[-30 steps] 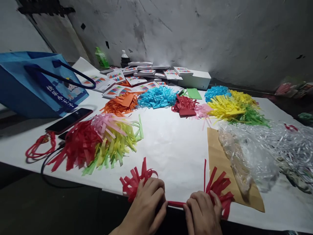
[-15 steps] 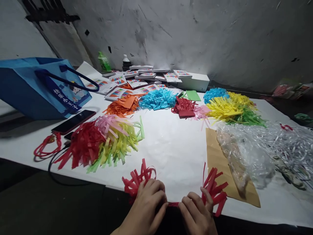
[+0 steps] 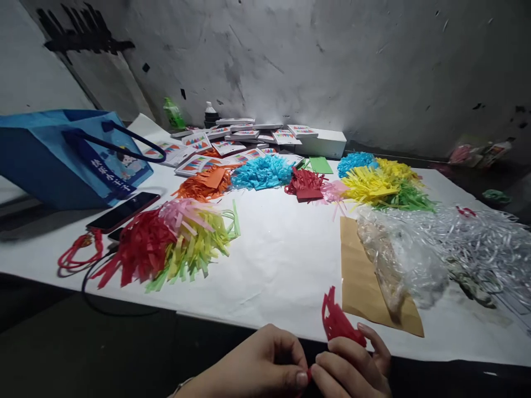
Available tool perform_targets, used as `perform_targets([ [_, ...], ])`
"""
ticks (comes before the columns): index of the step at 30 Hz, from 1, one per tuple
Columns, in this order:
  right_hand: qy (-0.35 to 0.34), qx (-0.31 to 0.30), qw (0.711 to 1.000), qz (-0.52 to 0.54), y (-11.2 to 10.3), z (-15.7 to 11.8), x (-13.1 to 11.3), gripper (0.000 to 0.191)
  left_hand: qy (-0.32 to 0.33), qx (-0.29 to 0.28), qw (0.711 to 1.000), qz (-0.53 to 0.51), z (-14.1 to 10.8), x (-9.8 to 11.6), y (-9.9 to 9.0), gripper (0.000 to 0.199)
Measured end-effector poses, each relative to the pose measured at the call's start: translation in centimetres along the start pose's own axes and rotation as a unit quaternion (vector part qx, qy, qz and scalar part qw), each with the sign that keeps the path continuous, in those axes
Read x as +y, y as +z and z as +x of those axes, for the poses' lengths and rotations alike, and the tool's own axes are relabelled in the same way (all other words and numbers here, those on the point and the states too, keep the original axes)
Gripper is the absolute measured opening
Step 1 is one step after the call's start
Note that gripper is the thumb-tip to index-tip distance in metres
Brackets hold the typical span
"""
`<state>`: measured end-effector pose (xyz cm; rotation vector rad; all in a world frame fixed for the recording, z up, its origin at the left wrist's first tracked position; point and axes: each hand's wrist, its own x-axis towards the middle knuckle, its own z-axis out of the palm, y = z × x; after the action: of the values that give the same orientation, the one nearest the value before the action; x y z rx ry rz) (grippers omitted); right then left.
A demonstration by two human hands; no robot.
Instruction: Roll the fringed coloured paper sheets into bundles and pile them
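A red tissue-paper tassel (image 3: 338, 320) is between my hands at the table's front edge, its cut strips rising above the fingers of my right hand. My left hand (image 3: 265, 362) is closed, thumb and forefinger pinching a small red bit of the tassel's twisted middle. Right beside it, my right hand (image 3: 352, 365) is closed round the tassel, with one finger raised. The lower part of the tassel is hidden by the hands. To the left on the white tabletop (image 3: 265, 260) lie a red tassel (image 3: 147, 243), a pink one (image 3: 185, 213) and a yellow-green one (image 3: 199, 237).
Orange (image 3: 203, 182), blue (image 3: 263, 171), dark red (image 3: 306, 185) and yellow (image 3: 369, 182) tassels lie farther back before piled flat boxes (image 3: 232, 135). A blue bag (image 3: 62, 160) and phone (image 3: 124, 211) stand left; brown paper (image 3: 365, 293) and clear plastic (image 3: 415, 265) lie right.
My hands have come together; the left moved right to meet the right hand. The red tassel, stretched between them with both fringed ends spread, is now bunched up. The view shifted slightly.
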<state>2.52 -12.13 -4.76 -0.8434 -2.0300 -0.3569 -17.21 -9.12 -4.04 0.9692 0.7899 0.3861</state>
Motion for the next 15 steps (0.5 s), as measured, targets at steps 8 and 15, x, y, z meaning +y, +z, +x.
perform_targets([
  [8, 0.102, 0.013, 0.988, 0.119, 0.0, -2.2, 0.6, 0.012, 0.154, 0.001, 0.983, -0.099, 1.9, -1.9, 1.9, 0.034],
  [15, 0.232, 0.088, 0.962, 0.114, 1.1, -3.4, -0.9, 0.005, 0.161, 0.047, 0.980, -0.104, 3.3, -1.8, 2.8, 0.034],
])
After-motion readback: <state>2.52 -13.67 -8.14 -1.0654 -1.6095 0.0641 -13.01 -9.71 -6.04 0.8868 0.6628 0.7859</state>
